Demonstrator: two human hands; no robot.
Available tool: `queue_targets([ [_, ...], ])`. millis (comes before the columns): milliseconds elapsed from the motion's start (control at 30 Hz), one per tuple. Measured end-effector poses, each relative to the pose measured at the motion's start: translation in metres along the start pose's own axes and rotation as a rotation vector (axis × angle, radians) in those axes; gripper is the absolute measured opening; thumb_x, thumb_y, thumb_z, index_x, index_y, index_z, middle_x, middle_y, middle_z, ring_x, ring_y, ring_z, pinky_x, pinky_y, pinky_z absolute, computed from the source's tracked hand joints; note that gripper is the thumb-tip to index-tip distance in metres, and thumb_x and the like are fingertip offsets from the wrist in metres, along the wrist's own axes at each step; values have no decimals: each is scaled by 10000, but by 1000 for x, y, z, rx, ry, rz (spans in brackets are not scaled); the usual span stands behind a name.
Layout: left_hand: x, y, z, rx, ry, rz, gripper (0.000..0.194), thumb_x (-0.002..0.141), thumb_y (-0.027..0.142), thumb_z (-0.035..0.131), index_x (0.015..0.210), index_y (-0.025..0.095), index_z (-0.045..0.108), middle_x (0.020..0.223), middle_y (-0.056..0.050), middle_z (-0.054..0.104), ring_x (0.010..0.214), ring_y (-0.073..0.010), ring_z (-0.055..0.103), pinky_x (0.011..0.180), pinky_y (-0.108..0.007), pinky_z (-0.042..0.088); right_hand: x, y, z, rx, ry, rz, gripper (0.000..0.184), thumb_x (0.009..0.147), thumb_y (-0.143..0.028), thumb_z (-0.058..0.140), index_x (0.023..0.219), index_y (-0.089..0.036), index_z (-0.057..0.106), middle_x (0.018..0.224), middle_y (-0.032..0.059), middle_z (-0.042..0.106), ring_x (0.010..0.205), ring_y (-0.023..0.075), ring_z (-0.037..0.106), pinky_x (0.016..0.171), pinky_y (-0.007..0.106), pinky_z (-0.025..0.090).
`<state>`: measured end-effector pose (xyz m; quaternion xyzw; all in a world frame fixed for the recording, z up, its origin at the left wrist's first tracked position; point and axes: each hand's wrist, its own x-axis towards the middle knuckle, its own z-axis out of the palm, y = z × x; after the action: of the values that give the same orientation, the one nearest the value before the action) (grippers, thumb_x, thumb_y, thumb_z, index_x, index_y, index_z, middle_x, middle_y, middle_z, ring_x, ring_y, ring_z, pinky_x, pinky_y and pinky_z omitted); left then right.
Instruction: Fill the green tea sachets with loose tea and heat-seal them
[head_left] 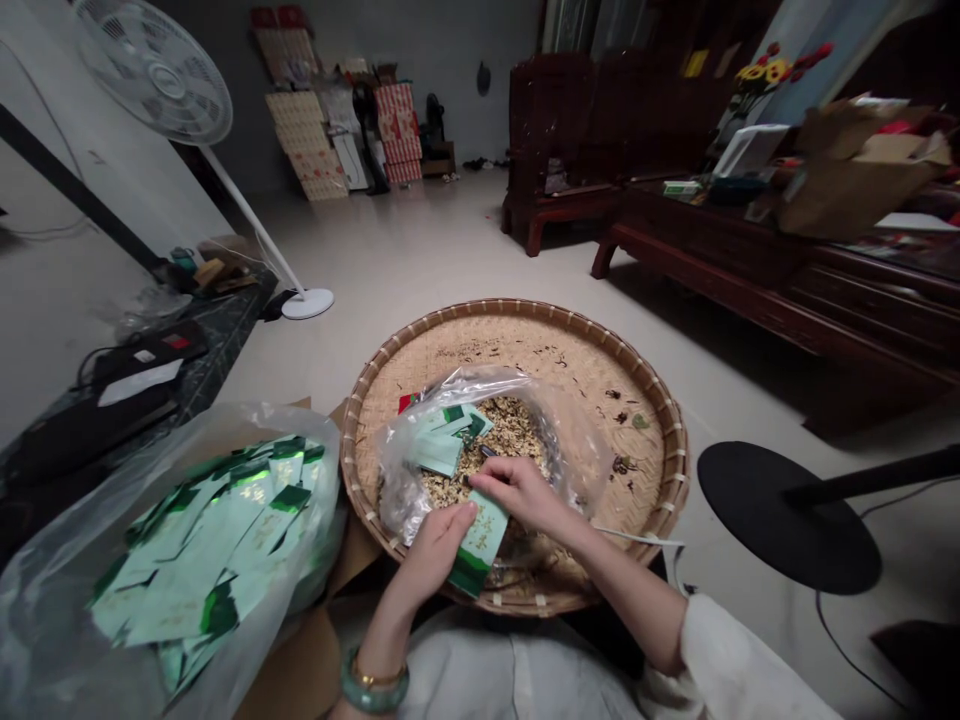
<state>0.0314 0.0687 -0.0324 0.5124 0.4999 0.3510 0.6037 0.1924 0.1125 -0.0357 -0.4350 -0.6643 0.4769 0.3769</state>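
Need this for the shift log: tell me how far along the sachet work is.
Seemingly done: a clear plastic bag at the left holds a heap of green-and-white sachets. In hand: the left hand and right hand hold one sachet over the round bamboo tray. Left: dried leaves lie in a second clear bag on the tray, with a few sachets there. Whether any sachet is filled, I cannot tell.

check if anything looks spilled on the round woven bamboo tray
Dark dried bits lie scattered on the bare weave of the round bamboo tray, right of the clear plastic bag of pale dried flakes, so they look spilled.
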Motion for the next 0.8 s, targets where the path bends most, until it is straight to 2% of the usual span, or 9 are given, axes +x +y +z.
queue_targets([
  [67, -3, 4, -6, -245, 201, 48, 376, 696, 523, 696, 692, 151, 638, 607, -6, 590, 577, -148, 510, 558, -254, 402, 5, 4, -7, 131, -13, 96, 431, 892, -528, 426, 758, -159, 605, 518, -50, 457, 471, 98, 425, 465, 210, 318],
  [133, -7, 14, -17, -491, 454, 177, 453, 673, 605, 676, 893, 210, 666, 749, -1, 669, 670, -163, 593, 615, -258, 463, 11, 10, -16, 175, 27, 150, 481, 923, -545, 320, 910, -160, 608, 548, -41, 498, 484, 117, 474, 481, 222, 370],
  [167, -9, 20, -23, -560, 540, 249, 538, 673, 701, 599, 988, 267, 644, 845, 22, 688, 733, -156, 617, 656, -251, 484, 15, 12, -21, 134, 56, 148, 479, 931, -533, 307, 947, -161, 608, 584, -28, 534, 526, 129, 513, 515, 235, 401],
  [233, -13, 33, -33, -765, 733, 479, 703, 640, 797, 516, 1116, 287, 604, 1076, -1, 681, 914, -180, 641, 747, -264, 510, 24, 17, -26, -51, 98, 92, 397, 932, -468, 370, 934, -165, 626, 703, 11, 615, 661, 156, 578, 622, 263, 438],
  [300, -15, 40, -38, -828, 723, 535, 781, 651, 794, 510, 1185, 229, 582, 1230, -74, 626, 1069, -215, 610, 851, -285, 503, 35, 19, -26, -285, 94, 18, 274, 919, -365, 459, 916, -168, 650, 829, 43, 665, 779, 176, 600, 717, 286, 438],
  [400, -13, 35, -33, -811, 577, 435, 773, 615, 721, 636, 1189, 204, 596, 1246, -120, 619, 1085, -249, 615, 894, -319, 503, 49, 20, -13, -597, 27, -54, 182, 882, -275, 558, 957, -157, 674, 921, 78, 684, 874, 198, 598, 809, 305, 418],
  [467, -10, 26, -26, -800, 499, 346, 640, 623, 619, 712, 1105, 203, 645, 1138, -112, 677, 992, -248, 659, 857, -340, 525, 57, 19, 1, -776, -37, -83, 225, 859, -316, 603, 998, -156, 680, 961, 95, 679, 940, 222, 579, 853, 319, 403],
  [567, -8, 16, -18, -764, 438, 257, 409, 701, 437, 729, 1014, 179, 676, 992, -110, 721, 884, -232, 688, 796, -348, 544, 63, 18, 20, -1002, -123, -77, 311, 804, -397, 657, 1014, -170, 683, 1020, 106, 661, 1008, 260, 539, 848, 332, 400],
  [800, -3, 10, -19, -718, 415, 192, 361, 678, 329, 758, 985, 159, 676, 962, -114, 729, 813, -204, 694, 735, -300, 549, 71, 14, 41, -1112, -99, 52, 348, 740, -316, 689, 1011, -99, 669, 1019, 162, 659, 1012, 293, 518, 810, 363, 388],
])
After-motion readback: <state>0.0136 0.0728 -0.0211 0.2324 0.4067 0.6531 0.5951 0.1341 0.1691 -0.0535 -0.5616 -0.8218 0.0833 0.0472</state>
